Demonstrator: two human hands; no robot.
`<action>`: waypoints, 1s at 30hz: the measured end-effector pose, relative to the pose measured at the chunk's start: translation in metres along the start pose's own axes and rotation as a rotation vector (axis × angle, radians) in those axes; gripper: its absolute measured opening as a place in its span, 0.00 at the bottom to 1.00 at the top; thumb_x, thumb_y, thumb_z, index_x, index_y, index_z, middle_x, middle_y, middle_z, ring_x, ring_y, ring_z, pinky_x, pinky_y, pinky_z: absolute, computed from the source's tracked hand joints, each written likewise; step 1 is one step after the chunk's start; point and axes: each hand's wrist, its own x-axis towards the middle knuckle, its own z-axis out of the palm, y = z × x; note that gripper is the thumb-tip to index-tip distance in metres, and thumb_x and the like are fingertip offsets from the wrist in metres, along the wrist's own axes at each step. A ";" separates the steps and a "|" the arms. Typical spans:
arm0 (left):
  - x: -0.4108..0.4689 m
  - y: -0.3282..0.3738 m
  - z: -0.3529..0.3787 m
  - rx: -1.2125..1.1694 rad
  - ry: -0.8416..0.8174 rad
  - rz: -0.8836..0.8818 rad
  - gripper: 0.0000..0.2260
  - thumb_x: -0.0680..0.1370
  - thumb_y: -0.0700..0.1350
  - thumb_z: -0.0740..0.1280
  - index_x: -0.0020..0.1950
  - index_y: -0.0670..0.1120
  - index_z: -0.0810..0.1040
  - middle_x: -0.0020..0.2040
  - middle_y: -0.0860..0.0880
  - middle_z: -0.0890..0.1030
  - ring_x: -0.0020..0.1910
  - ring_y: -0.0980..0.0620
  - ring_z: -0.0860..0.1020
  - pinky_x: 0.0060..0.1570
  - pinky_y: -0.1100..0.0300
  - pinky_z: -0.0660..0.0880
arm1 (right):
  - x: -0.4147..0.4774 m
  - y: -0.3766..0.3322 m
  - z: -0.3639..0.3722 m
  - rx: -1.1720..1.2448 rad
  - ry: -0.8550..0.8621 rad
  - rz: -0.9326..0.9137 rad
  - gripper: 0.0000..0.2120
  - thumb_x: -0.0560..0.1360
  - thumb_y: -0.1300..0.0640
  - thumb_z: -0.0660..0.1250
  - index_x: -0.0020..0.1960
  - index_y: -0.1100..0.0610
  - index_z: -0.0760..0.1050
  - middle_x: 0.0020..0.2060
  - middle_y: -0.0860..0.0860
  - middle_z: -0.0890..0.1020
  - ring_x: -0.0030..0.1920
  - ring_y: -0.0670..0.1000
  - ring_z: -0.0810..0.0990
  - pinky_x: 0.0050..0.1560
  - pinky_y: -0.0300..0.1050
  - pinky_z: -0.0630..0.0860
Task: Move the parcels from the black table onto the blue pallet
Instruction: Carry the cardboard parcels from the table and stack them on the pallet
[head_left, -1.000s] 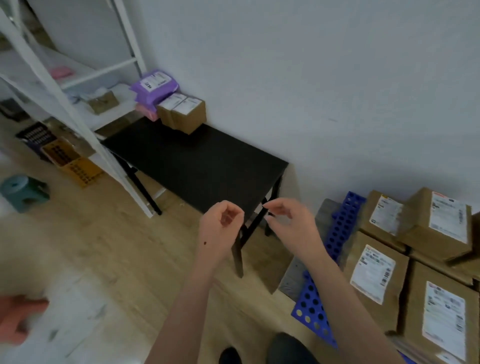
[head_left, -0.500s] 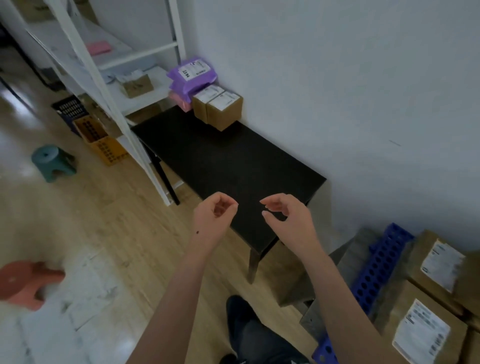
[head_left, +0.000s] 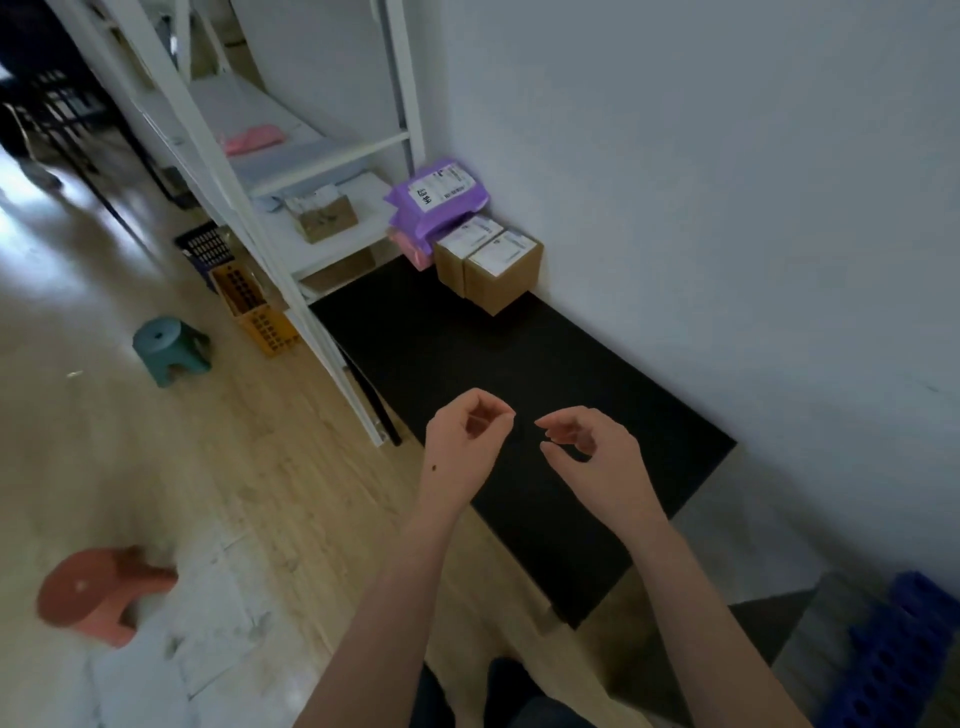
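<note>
The black table (head_left: 519, 374) runs along the white wall. At its far end sit two brown cardboard parcels (head_left: 491, 267) with white labels, side by side, with a purple bag parcel (head_left: 439, 195) and a pink one (head_left: 413, 249) behind them. My left hand (head_left: 465, 441) and my right hand (head_left: 592, 452) hover over the table's near half, both empty, fingers loosely curled and apart. A corner of the blue pallet (head_left: 898, 654) shows at the bottom right edge.
A white metal shelf rack (head_left: 291, 218) stands left of the table, holding a small brown box (head_left: 327, 218). On the wooden floor are an orange crate (head_left: 254, 306), a green stool (head_left: 169, 348) and a red stool (head_left: 98, 592). My dark shoes are below.
The view has swung left and toward the table; the pallet's stacked parcels have slid out of frame. Both empty hands now hover over the tabletop, nearer the remaining parcels.
</note>
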 end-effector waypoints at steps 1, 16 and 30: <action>0.009 -0.002 -0.003 0.027 0.008 0.022 0.12 0.75 0.41 0.69 0.40 0.59 0.74 0.39 0.57 0.79 0.41 0.63 0.78 0.42 0.66 0.73 | 0.009 -0.003 0.002 0.002 -0.008 -0.002 0.13 0.74 0.57 0.71 0.51 0.41 0.75 0.47 0.37 0.77 0.49 0.32 0.75 0.44 0.27 0.67; 0.179 -0.048 -0.102 0.056 -0.116 0.177 0.07 0.75 0.42 0.69 0.44 0.54 0.76 0.41 0.57 0.78 0.42 0.63 0.77 0.41 0.71 0.70 | 0.160 -0.084 0.095 0.019 0.104 0.062 0.12 0.75 0.57 0.70 0.54 0.43 0.76 0.50 0.40 0.79 0.50 0.35 0.76 0.46 0.27 0.67; 0.306 -0.068 -0.117 -0.068 -0.329 0.275 0.06 0.76 0.40 0.68 0.44 0.51 0.77 0.40 0.56 0.78 0.43 0.66 0.76 0.45 0.78 0.69 | 0.263 -0.110 0.132 0.043 0.301 0.217 0.11 0.75 0.58 0.70 0.56 0.47 0.78 0.50 0.41 0.80 0.49 0.35 0.77 0.44 0.27 0.68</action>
